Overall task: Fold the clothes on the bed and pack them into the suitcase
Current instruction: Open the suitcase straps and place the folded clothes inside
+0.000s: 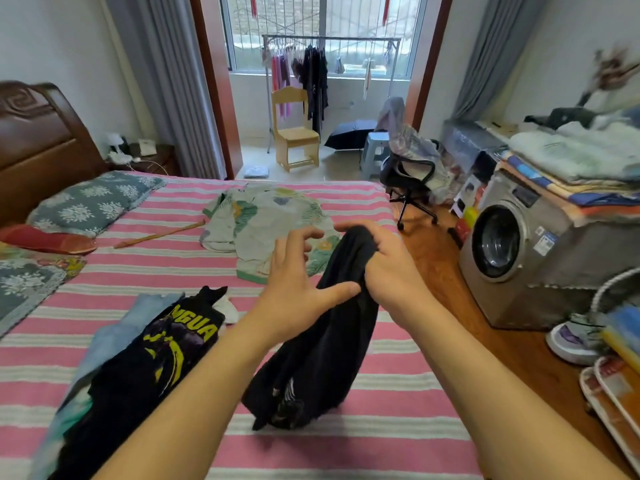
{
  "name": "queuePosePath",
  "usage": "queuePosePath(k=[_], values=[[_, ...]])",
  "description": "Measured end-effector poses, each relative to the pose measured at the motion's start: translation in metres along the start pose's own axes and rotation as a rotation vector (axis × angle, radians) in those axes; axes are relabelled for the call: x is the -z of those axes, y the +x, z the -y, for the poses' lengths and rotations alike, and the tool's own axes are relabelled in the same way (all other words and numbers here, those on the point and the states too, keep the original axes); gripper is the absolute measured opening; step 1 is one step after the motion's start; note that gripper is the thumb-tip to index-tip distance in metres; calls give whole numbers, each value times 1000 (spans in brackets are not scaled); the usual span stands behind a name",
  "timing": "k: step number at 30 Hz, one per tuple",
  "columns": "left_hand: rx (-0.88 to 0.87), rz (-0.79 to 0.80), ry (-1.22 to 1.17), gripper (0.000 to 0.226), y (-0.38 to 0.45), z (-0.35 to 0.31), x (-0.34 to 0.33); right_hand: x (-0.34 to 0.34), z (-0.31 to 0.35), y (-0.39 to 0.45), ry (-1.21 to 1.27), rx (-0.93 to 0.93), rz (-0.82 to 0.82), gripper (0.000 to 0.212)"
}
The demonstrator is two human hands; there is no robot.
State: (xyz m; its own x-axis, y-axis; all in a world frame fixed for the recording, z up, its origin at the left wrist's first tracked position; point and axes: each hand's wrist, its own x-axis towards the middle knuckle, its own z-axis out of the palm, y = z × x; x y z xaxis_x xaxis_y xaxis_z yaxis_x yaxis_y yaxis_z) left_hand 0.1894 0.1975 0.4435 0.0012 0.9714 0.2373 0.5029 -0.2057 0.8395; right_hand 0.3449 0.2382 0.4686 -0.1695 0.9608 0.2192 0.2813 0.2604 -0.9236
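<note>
My right hand (388, 268) grips the top of a black garment (322, 355) and holds it up above the pink striped bed (346, 445); its lower end bunches on the sheet. My left hand (294, 292) hovers beside it with fingers spread and loosely bent, thumb close to the cloth, holding nothing. A black T-shirt with yellow print (166, 351) lies at the left over a light blue garment (114, 334). A pale leaf-patterned shirt (263, 223) is spread farther back. No suitcase is in view.
A floral pillow (93, 199) and a wooden stick (159, 233) lie on the bed's left part. A washing machine (519, 251) piled with folded laundry stands at the right, an office chair (412, 178) behind it, trays (613, 396) at the near right.
</note>
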Motion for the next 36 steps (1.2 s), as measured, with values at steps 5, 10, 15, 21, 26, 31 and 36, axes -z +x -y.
queuePosePath(k=[5,10,15,21,26,31,36], values=[[167,57,-232,32,-45,30,-46,-1,14,3,50,-27,-85,65],[208,-73,-188,30,-25,41,-31,10,31,12,-122,60,-114,61],[15,-4,-234,26,0,-14,9,25,36,25,-287,132,-68,44],[-88,52,-188,52,13,-61,-2,47,42,28,-350,138,110,29],[-71,69,-31,36,16,-60,-12,64,37,22,-455,146,250,24],[-38,-8,286,14,20,-65,-12,62,21,15,-696,137,155,13],[-65,337,722,23,10,-75,1,57,-20,0,-715,-41,53,20]])
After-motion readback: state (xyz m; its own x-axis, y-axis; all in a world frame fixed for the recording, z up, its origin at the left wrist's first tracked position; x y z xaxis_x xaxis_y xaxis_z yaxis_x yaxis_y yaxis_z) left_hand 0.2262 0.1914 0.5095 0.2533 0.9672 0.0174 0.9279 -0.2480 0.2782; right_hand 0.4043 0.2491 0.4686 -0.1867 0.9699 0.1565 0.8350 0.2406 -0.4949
